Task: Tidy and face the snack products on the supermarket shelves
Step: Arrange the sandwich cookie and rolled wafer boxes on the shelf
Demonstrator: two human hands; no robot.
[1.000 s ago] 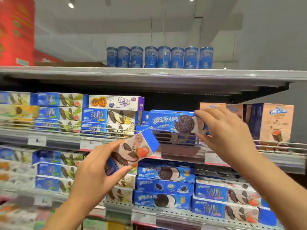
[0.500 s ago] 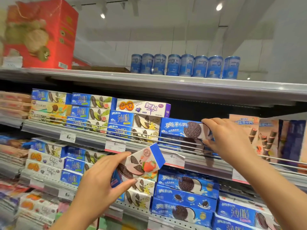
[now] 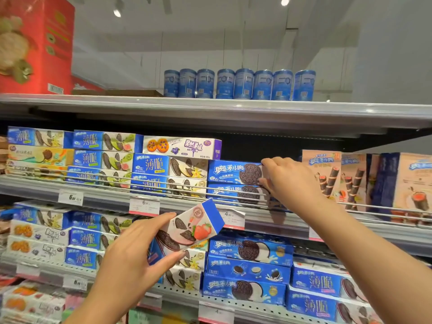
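At frame centre, the left hand still grips the tilted strawberry cookie box. The right hand still pinches the top blue cookie box, now lower, stacked squarely on the middle shelf.

Overstock, lights and tags around your row of blue tins

Left of the tins you have a flat brown cardboard sheet, then a big red carton at the far left, blurred. Above the tins are two ceiling spotlights, both lit. Well below the tins, white price tags are clipped along the edge strip; the print is mostly unreadable.
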